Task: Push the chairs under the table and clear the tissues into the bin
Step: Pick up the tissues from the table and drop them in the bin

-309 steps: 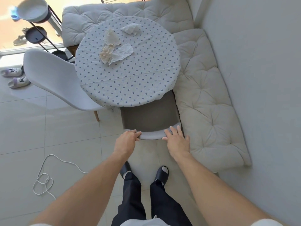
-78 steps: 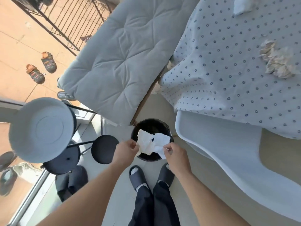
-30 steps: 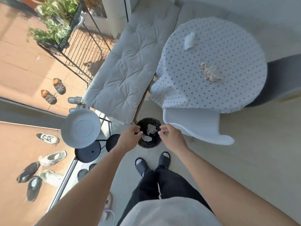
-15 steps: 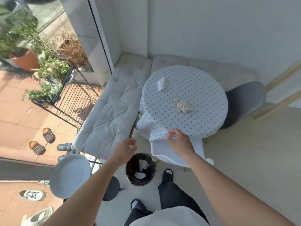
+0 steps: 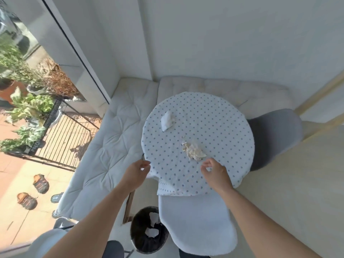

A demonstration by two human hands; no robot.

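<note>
A round table [image 5: 219,116] in a dotted cloth stands ahead. On it lie a crumpled cream tissue [image 5: 193,150] near the front and a folded white tissue [image 5: 168,120] farther left. My right hand [image 5: 216,173] hovers just short of the crumpled tissue, fingers apart, holding nothing. My left hand [image 5: 136,173] is at the table's left edge, fingers loosely curled and empty. A black bin [image 5: 138,234] by my feet holds white tissue pieces. The white chair [image 5: 197,222] is tucked under the near side, the grey chair [image 5: 273,135] under the right side.
A cushioned corner bench [image 5: 111,138] wraps the table's left and back, against the white walls. A glass door on the left shows a terrace with a black wire rack [image 5: 63,138], plants and sandals [image 5: 41,183]. Pale floor lies to the right.
Tissues that I held over the bin now lie inside it. I straightened up and both hands rose from the bin to the table, the right one nearing the crumpled tissue.
</note>
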